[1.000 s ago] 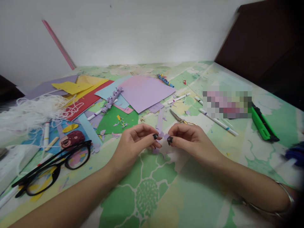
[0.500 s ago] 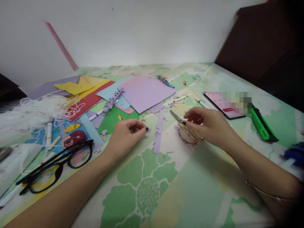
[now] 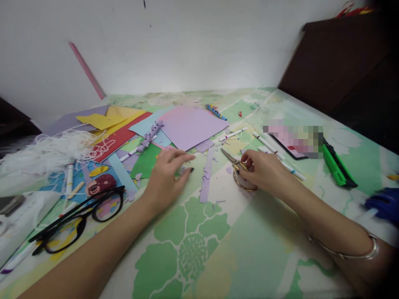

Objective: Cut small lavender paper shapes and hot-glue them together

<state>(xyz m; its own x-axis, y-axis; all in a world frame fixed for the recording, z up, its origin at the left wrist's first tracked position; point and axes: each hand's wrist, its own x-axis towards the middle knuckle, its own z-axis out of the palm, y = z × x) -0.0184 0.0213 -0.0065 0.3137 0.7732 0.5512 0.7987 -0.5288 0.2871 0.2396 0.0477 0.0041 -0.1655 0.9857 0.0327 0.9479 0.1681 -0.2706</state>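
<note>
My left hand (image 3: 166, 176) is just above the table, left of a thin purple paper strip (image 3: 206, 176) with small cuts along its edge. Its thumb and fingers are apart and nothing shows between them. On the strip's other side, my right hand (image 3: 260, 168) has its fingers curled on the gold handles of a pair of scissors (image 3: 232, 158). The blades point to the far left, and the hand covers part of the handles. Beyond both hands lies a large purple paper sheet (image 3: 193, 124), with a curled purple paper piece (image 3: 150, 136) around a marker near it.
Black glasses (image 3: 81, 224), white string (image 3: 59, 151) and colored paper crowd the left. A blurred-out phone (image 3: 285, 139), a green utility knife (image 3: 338, 166) and several markers (image 3: 269, 145) lie on the right. Paper scraps are scattered on the flowered tablecloth (image 3: 193, 249).
My left thumb and fingers have spread from a near pinch. My right hand has closed in further over the scissors' handles. The whole view has shifted slightly.
</note>
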